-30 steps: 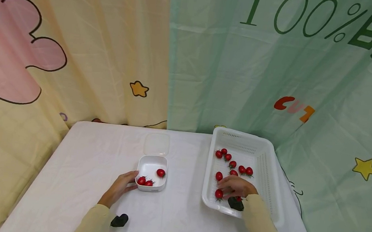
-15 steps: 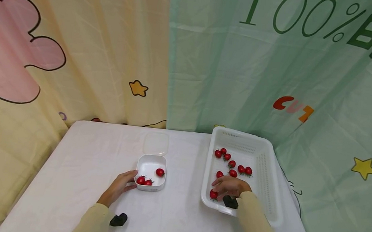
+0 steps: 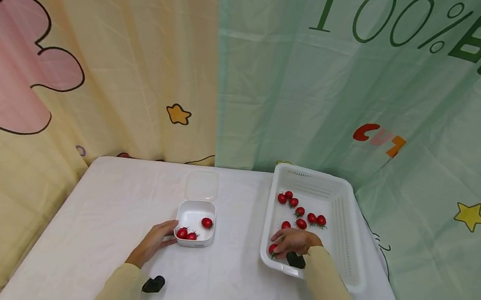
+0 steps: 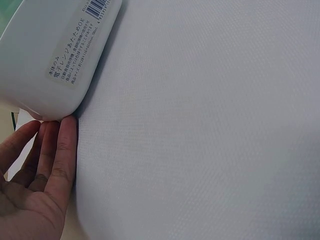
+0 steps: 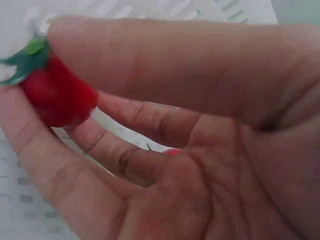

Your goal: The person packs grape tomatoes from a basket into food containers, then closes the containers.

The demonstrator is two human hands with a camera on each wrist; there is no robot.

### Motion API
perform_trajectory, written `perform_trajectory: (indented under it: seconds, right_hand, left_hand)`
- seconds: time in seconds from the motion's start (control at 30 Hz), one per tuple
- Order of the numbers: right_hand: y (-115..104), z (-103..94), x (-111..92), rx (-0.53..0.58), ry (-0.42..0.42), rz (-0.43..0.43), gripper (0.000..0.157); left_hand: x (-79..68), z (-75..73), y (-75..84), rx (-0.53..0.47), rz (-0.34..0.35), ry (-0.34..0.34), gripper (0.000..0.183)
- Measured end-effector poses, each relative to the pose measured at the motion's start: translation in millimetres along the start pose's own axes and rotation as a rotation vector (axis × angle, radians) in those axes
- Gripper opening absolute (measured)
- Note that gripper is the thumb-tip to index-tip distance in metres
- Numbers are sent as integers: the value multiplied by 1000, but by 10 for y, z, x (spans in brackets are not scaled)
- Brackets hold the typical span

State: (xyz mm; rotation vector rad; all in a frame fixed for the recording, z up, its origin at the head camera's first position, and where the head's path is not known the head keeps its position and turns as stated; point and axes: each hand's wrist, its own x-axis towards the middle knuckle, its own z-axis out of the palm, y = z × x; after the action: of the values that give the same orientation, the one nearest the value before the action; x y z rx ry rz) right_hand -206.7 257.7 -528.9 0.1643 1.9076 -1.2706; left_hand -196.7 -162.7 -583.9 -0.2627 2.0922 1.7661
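With right hand (image 3: 294, 242), pinches tomato (image 5: 57, 97), now shifted nearer left side of basket (image 3: 268, 227) and seemingly secured; with loosely extended left hand (image 3: 151, 242), touches container (image 3: 195, 214).

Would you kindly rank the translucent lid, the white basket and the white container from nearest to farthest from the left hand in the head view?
1. White container: touching the left hand, on its right.
2. Translucent lid: just behind the container.
3. White basket: well off to the right.
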Motion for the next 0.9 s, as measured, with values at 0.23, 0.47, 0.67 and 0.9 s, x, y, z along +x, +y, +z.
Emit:
perform_trajectory:
  seconds: [0.23,0.47,0.67,0.9]
  right_hand:
    - [17,-20,27,59,-1,-82,34]
    - [-11,-23,7,13,127,-66,32]
    - [-29,-33,-31,-1,187,-74,33]
    - [-59,-37,-90,37,191,-132,32]
  left_hand:
    - [-11,4,15,4,2,1,66]
    - [-16,11,11,7,-5,7,66]
    - [-15,9,5,2,-9,9,66]
    - [-11,15,15,0,-12,11,66]
